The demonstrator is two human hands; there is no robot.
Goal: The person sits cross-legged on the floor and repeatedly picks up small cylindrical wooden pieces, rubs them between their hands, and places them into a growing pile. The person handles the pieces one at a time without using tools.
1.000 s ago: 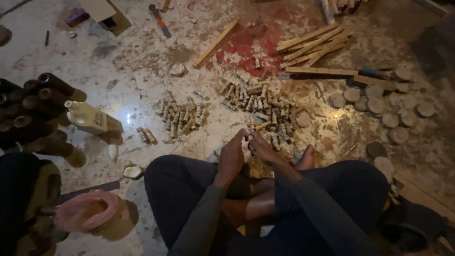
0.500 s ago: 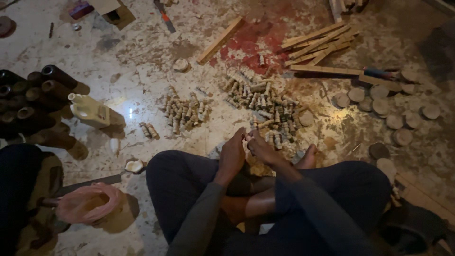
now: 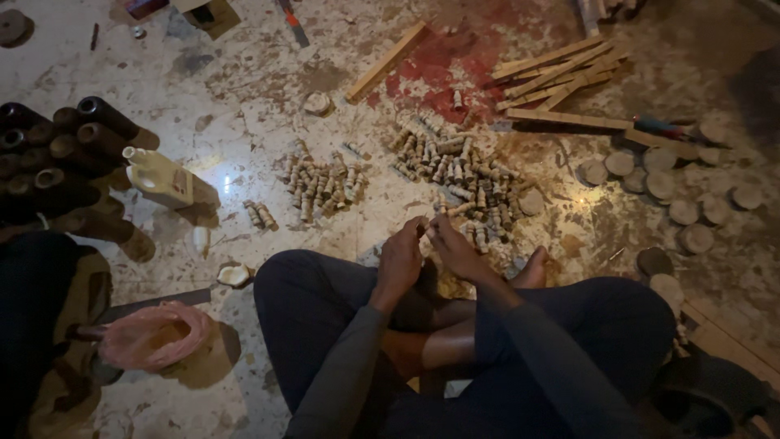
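Wooden peg (image 3: pixel 426 228), small, light and stiff, sits pinched between left hand (image 3: pixel 400 260) and right hand (image 3: pixel 457 250); best held at its ends

Red-stained mottled floor (image 3: pixel 455 77), pale wooden pegs (image 3: pixel 463 171), pink bag (image 3: pixel 154 335).

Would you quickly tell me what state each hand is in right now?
Left hand: closed, fingertips meeting the right hand's; what it pinches cannot be told.
Right hand: closed likewise; contents cannot be told.
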